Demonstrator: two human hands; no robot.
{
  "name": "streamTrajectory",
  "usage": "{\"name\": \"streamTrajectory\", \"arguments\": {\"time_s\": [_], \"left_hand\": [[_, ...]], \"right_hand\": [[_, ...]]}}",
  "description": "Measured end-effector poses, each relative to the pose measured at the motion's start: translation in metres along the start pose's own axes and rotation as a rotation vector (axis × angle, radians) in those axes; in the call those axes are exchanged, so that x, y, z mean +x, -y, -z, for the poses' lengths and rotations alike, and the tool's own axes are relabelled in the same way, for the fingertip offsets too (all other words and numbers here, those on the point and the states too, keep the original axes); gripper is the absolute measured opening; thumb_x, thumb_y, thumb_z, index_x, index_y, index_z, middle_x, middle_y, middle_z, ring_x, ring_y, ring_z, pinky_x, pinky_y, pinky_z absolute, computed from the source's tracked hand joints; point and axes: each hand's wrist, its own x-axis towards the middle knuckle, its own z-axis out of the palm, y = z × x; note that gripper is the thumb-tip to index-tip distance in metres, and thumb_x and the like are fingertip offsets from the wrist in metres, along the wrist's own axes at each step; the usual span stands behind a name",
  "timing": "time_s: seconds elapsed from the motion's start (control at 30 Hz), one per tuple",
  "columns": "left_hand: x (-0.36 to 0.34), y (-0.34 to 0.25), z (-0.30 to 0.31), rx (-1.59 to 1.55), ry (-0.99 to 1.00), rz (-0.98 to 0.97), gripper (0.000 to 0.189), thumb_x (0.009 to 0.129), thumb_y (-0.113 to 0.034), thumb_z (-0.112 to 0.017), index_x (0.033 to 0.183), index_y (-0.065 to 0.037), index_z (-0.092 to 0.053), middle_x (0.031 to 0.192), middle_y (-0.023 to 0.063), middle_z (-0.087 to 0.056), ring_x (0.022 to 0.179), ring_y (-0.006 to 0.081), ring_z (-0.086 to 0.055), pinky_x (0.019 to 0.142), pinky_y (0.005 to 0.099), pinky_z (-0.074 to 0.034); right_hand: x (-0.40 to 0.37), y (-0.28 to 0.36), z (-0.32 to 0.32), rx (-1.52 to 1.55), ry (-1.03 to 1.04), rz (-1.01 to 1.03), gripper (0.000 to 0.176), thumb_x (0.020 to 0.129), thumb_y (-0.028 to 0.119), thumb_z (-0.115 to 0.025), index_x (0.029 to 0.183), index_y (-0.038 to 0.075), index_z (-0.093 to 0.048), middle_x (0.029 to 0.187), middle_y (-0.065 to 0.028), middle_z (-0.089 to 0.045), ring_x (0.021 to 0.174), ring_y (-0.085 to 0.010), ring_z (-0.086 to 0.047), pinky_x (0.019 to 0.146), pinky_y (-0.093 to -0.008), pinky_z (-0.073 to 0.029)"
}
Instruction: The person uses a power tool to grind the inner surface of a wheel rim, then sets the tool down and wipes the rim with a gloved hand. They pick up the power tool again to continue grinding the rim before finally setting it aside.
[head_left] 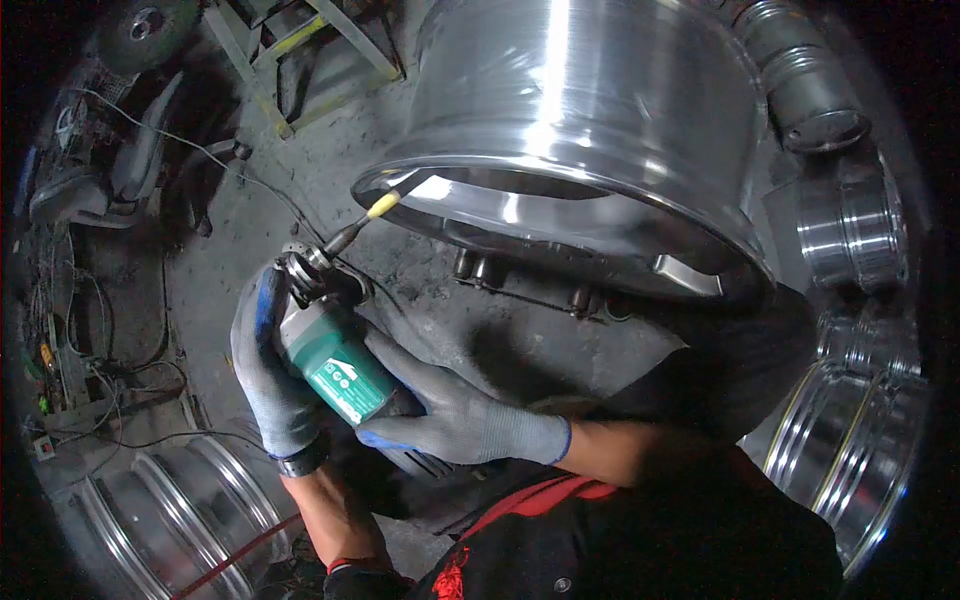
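Observation:
A green handheld power grinder [348, 372] with a white label is held in both my gloved hands. My left hand [268, 375] is closed around its side and neck, near the metal head. My right hand [445, 408] wraps the body from the other side, partly under it. From the head a shaft with a yellow section [383, 205] points up and right. Its dark tip reaches the edge of a large polished metal wheel rim [590, 80]; whether it touches cannot be made out. The rim's open end faces me, tilted downward.
A metal stand [300, 60] with yellow parts is at the upper left. Several shiny rims stand at right, including one rim [845, 450] at lower right. Another rim [180, 515] lies at lower left. Cables [265, 185] cross the grey floor [220, 230].

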Motion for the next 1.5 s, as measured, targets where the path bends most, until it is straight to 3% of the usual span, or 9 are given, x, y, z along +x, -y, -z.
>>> {"name": "streamTrajectory", "arguments": {"time_s": [0.1,0.57,0.87,0.93,1.07,1.13,1.33,1.4,1.5], "left_hand": [[0.003,-0.004,0.002,-0.178,-0.036,0.162,0.031,0.104,-0.005,-0.062,0.133,0.003,-0.068,0.130,0.0193,-0.072,0.119,0.0277,-0.069,0.108,0.0403,-0.051],[0.003,-0.004,0.004,-0.129,-0.076,0.094,0.040,0.109,-0.031,-0.058,0.129,0.003,-0.067,0.113,0.0145,-0.073,0.094,0.0214,-0.073,0.083,0.0361,-0.063],[0.009,0.013,0.004,0.439,-0.041,-0.535,0.039,0.109,-0.027,-0.058,0.131,0.005,-0.065,0.113,0.0157,-0.072,0.090,0.0233,-0.075,0.086,0.0377,-0.064],[0.001,0.002,0.009,-0.027,0.008,0.022,0.044,0.095,0.001,-0.068,0.139,-0.001,-0.065,0.134,0.0210,-0.071,0.119,0.0326,-0.071,0.108,0.0426,-0.052],[0.002,0.000,0.008,-0.057,-0.018,0.092,0.044,0.094,0.001,-0.068,0.138,0.000,-0.065,0.135,0.0207,-0.071,0.120,0.0324,-0.070,0.108,0.0424,-0.053],[0.002,-0.002,-0.006,-0.087,-0.128,-0.003,0.037,0.109,-0.028,-0.059,0.127,0.003,-0.066,0.108,0.0127,-0.070,0.088,0.0213,-0.073,0.082,0.0368,-0.063],[0.008,0.002,0.002,-0.088,-0.071,0.043,0.034,0.108,-0.024,-0.059,0.124,0.004,-0.068,0.111,0.0130,-0.072,0.093,0.0219,-0.072,0.087,0.0368,-0.060],[0.000,-0.001,0.000,-0.140,-0.078,0.109,0.029,0.107,-0.016,-0.058,0.124,0.005,-0.069,0.114,0.0129,-0.072,0.101,0.0215,-0.070,0.093,0.0372,-0.057],[-0.001,-0.012,-0.001,-0.186,-0.074,0.191,0.026,0.106,-0.008,-0.058,0.124,0.007,-0.069,0.118,0.0127,-0.073,0.108,0.0210,-0.068,0.100,0.0376,-0.054]], "right_hand": [[0.005,-0.010,-0.002,-0.011,-0.004,0.109,0.101,0.097,0.031,-0.080,0.166,-0.010,-0.021,0.175,-0.0319,-0.017,0.166,-0.0400,-0.007,0.133,-0.0463,-0.012],[0.006,-0.006,-0.008,0.030,-0.002,0.005,0.103,0.094,0.041,-0.082,0.165,-0.010,-0.026,0.173,-0.0364,-0.019,0.165,-0.0474,-0.006,0.133,-0.0530,-0.006],[0.007,-0.005,-0.004,0.043,-0.004,-0.004,0.104,0.094,0.043,-0.081,0.167,-0.006,-0.025,0.174,-0.0334,-0.018,0.165,-0.0466,-0.004,0.133,-0.0541,-0.005],[0.007,-0.002,-0.003,0.136,0.015,-0.022,0.105,0.095,0.043,-0.081,0.168,-0.006,-0.023,0.175,-0.0324,-0.018,0.165,-0.0458,-0.004,0.133,-0.0534,-0.005],[0.007,-0.001,-0.005,0.142,0.064,-0.081,0.106,0.095,0.040,-0.081,0.169,-0.005,-0.020,0.175,-0.0311,-0.017,0.166,-0.0430,-0.005,0.134,-0.0498,-0.007],[0.006,-0.003,-0.005,0.193,0.052,-0.055,0.106,0.095,0.039,-0.081,0.169,-0.005,-0.019,0.176,-0.0309,-0.017,0.166,-0.0425,-0.006,0.134,-0.0487,-0.009],[0.011,-0.007,-0.006,0.100,0.015,0.026,0.104,0.096,0.035,-0.081,0.168,-0.007,-0.020,0.175,-0.0321,-0.017,0.166,-0.0404,-0.006,0.134,-0.0473,-0.010],[0.005,-0.014,-0.008,-0.018,-0.007,0.060,0.101,0.098,0.032,-0.081,0.168,-0.006,-0.019,0.161,-0.0354,-0.043,0.151,-0.0323,-0.047,0.124,-0.0395,-0.037],[0.006,-0.017,-0.010,-0.021,-0.004,0.105,0.101,0.097,0.033,-0.081,0.168,-0.006,-0.020,0.160,-0.0357,-0.044,0.151,-0.0341,-0.047,0.124,-0.0398,-0.036]]}}
